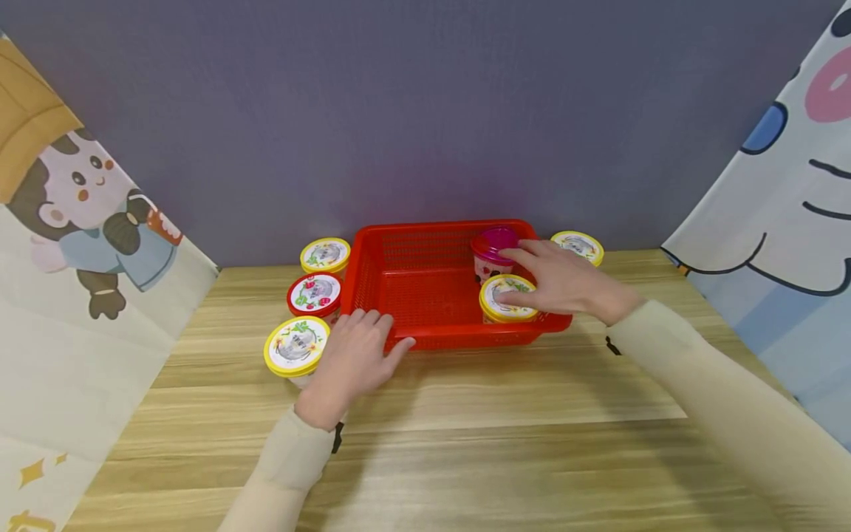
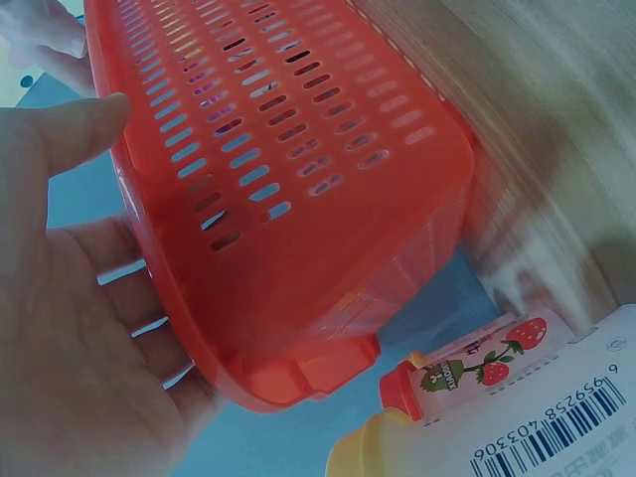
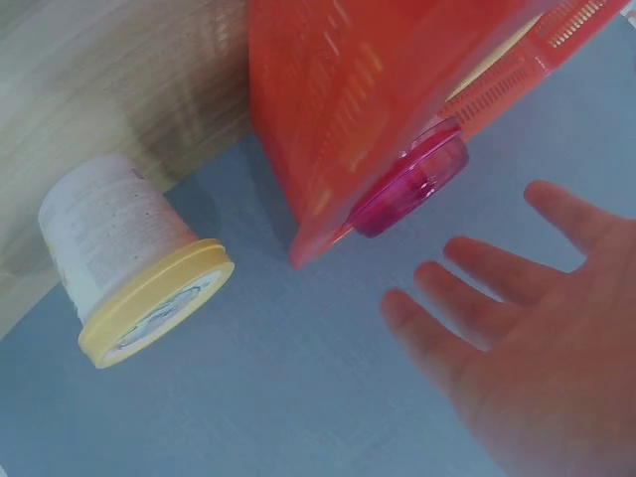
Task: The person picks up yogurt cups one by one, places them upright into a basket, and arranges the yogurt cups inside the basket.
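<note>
A red plastic basket (image 1: 425, 295) with slotted sides stands on the table. My left hand (image 1: 354, 351) rests at its front left corner, fingers over the rim and thumb extended along the front. The left wrist view shows that hand's thumb and fingers at the basket rim (image 2: 164, 288). Above the basket's right end is my right hand (image 1: 555, 277), fingers spread and fairly straight in the right wrist view. Its thumb overlaps the lid of a yellow-lidded tub (image 1: 508, 299) in the basket. Behind that tub is a magenta-lidded cup (image 1: 493, 255), partly hidden by the fingers.
Left of the basket, a yellow-lidded tub (image 1: 325, 255), a red-lidded tub (image 1: 315, 294) and a nearer yellow-lidded tub (image 1: 296, 346) form a row. Another yellow-lidded tub (image 1: 577, 245) stands right of the basket. A grey wall (image 1: 425, 111) borders the wooden table (image 1: 479, 451).
</note>
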Action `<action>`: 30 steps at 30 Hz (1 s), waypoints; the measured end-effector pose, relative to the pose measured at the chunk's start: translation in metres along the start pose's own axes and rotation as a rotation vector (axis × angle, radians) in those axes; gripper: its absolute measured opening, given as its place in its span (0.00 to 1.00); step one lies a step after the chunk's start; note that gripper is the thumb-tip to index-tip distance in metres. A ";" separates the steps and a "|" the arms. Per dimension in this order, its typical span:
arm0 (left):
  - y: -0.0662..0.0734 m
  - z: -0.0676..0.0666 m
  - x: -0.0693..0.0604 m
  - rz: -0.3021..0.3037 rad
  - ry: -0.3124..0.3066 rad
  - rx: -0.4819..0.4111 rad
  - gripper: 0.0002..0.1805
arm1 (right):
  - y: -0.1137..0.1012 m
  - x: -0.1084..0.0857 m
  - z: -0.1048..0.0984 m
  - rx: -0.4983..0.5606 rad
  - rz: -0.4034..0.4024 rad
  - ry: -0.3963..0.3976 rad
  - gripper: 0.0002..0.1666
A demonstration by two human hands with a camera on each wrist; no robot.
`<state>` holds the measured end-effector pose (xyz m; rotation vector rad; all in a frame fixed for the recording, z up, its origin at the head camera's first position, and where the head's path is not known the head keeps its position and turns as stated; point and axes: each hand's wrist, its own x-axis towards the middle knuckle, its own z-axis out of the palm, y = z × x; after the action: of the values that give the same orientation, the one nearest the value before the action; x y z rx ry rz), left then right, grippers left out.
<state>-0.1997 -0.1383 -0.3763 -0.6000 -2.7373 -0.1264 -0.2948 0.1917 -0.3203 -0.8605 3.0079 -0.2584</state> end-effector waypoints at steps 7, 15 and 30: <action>0.001 0.000 -0.001 -0.010 -0.019 -0.011 0.22 | 0.007 -0.002 -0.001 -0.001 0.016 -0.021 0.54; 0.002 0.000 0.000 -0.013 -0.016 -0.004 0.21 | 0.017 -0.002 -0.003 -0.020 0.056 0.002 0.54; -0.001 0.002 0.001 -0.011 -0.013 -0.003 0.21 | 0.036 0.002 -0.003 -0.021 0.142 0.016 0.53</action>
<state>-0.2012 -0.1384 -0.3783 -0.5891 -2.7537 -0.1300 -0.3153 0.2218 -0.3234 -0.6455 3.0729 -0.2329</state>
